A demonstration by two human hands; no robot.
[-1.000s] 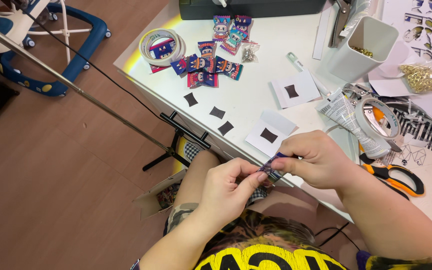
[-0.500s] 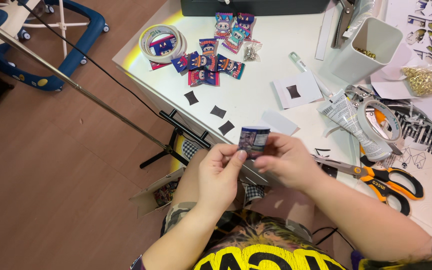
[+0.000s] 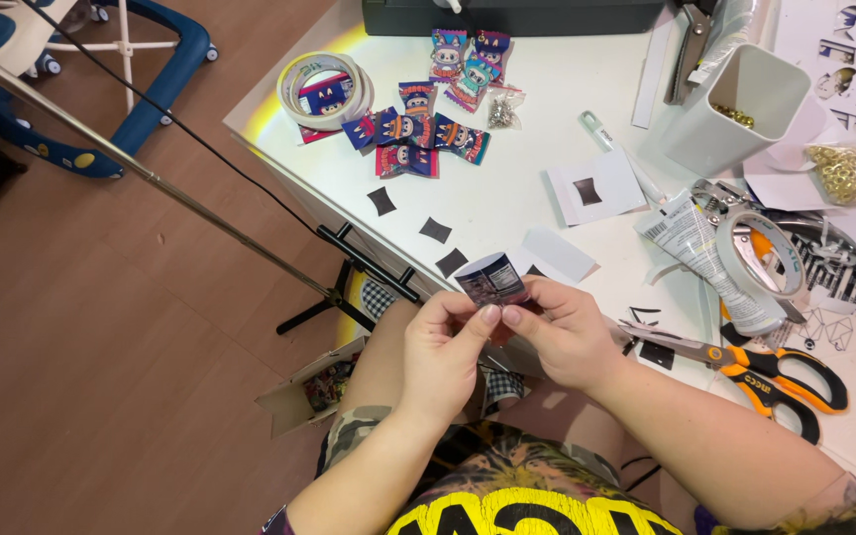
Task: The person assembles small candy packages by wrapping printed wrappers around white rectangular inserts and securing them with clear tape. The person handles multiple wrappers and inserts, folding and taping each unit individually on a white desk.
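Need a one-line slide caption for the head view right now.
Both hands, left and right, pinch a small curled printed paper piece over the white table's edge, orange-handled scissors alongside.

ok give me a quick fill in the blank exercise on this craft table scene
1. Both hands, left hand and right hand, pinch a small printed ____.
2. The scissors have orange and ____ handles.
3. The white cup holds small ____-coloured pieces.
4. The small black squares lie on the ____ table.

Missing words: packet; black; gold; white

Bright, sharp, yellowish table-edge glare
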